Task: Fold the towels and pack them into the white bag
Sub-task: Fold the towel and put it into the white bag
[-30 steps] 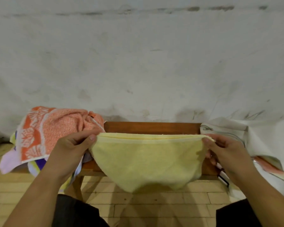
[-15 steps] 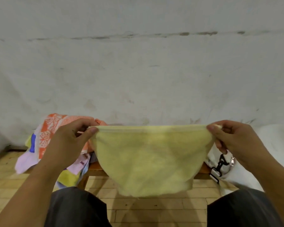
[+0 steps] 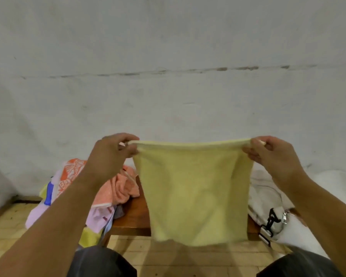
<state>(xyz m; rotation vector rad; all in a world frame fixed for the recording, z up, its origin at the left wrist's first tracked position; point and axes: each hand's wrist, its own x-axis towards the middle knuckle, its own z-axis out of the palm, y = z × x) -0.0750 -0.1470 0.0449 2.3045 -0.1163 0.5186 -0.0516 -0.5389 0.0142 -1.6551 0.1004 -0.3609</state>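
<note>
Up in the air went the yellow towel (image 3: 194, 192), stretched wide at the centre of the view. The left hand (image 3: 110, 154) pinched its top corner at 9 o'clock, fingers curled round the hem. The right hand (image 3: 274, 154) pinched the other top corner at 3 o'clock, thumb and fingers closed on the cloth. The towel dropped straight down in front of the wooden bench (image 3: 134, 220), its lower edge loose and a little blurred. At 8 o'clock from the towel, a heap of towels (image 3: 100, 214) lay on the bench's end, an orange patterned one (image 3: 116, 188) on top, lilac and yellow cloth spilling over the edge. At 4 o'clock, the white bag (image 3: 268, 196) sat slumped, a black clip (image 3: 271, 218) hanging at its front.
</note>
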